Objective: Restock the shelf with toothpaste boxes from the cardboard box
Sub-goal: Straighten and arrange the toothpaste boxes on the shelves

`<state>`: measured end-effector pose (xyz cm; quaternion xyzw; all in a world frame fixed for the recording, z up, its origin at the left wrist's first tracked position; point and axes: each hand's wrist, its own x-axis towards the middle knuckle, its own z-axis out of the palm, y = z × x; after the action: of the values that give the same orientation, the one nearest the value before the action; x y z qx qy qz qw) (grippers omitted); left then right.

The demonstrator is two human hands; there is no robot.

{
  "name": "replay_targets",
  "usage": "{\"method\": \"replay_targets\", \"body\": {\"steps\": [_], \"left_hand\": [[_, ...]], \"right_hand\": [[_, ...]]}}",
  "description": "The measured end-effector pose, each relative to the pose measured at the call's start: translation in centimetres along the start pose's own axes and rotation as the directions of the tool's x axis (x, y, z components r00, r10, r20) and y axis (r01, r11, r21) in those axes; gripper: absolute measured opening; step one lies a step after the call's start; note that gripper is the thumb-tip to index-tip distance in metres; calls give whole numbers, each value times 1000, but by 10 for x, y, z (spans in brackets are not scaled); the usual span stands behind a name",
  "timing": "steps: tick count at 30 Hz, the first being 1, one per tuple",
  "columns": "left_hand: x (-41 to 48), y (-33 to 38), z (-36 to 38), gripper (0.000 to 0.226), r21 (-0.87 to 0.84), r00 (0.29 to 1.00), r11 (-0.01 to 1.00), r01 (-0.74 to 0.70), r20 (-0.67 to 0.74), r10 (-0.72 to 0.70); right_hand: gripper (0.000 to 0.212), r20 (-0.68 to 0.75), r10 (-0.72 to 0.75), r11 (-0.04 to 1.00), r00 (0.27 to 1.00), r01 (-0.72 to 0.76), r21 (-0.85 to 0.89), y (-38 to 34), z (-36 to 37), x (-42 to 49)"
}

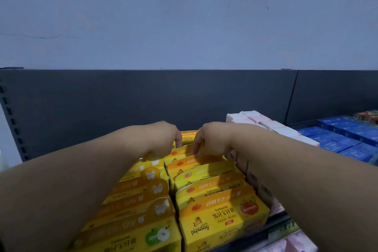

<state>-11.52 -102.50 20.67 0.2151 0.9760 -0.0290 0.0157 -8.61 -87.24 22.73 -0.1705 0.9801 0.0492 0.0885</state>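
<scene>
the left hand (161,137) and right hand (210,139) were close together at the rear of two rows of yellow boxes (221,217), fingers bent down onto the rearmost ones before the dark back panel (122,104), with white boxes (272,127) and blue boxes (337,141) to the right.

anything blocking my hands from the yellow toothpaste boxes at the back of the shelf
Nothing visible. The left hand and right hand are at the rear yellow toothpaste boxes, in front of the dark back panel.
</scene>
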Motion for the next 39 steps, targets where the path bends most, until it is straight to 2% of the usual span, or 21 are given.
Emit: {"method": "replay_targets", "body": {"steps": [2, 4, 8, 12, 15, 18, 23, 30, 35, 39], "left_hand": [[2, -5, 3, 37, -82, 998, 997, 6, -67, -12], [8, -10, 8, 46, -139, 992, 990, -3, -122, -14], [15, -13, 15, 64, -281, 998, 960, -17, -64, -1], [19, -12, 14, 63, -359, 999, 933, 12, 43, 4], [23, -14, 14, 62, -400, 999, 916, 38, 21, -32], [30, -17, 16, 64, -388, 996, 919, 65, -26, -81], [42, -18, 19, 65, -234, 990, 962, 139, 55, -129], [41, -14, 16, 70, -77, 995, 994, 73, 66, -68], [28, -9, 5, 56, -185, 994, 983, -4, 104, 24], [12, -11, -5, 57, -251, 996, 968, 17, 84, 4]], "right_hand": [[30, -139, 49, 997, 989, -41, 66, 4, -1, 3], [38, -194, 114, 992, 974, -100, 83, 6, -2, 7], [61, -29, 118, 993, 993, -119, -9, -5, 1, 12], [60, 31, 92, 993, 995, -90, -75, -9, 3, 13], [61, 35, 95, 992, 995, -92, -88, -8, 1, 14], [61, 47, 87, 992, 995, -83, -90, -7, 2, 15], [63, 46, 84, 994, 995, -81, -69, -7, 3, 14], [73, 65, 110, 992, 992, -105, -72, -7, 6, 10], [75, 52, 108, 992, 993, -105, -69, -10, 7, -1], [75, 20, 92, 994, 996, -90, -62, -9, 3, -6]]}}
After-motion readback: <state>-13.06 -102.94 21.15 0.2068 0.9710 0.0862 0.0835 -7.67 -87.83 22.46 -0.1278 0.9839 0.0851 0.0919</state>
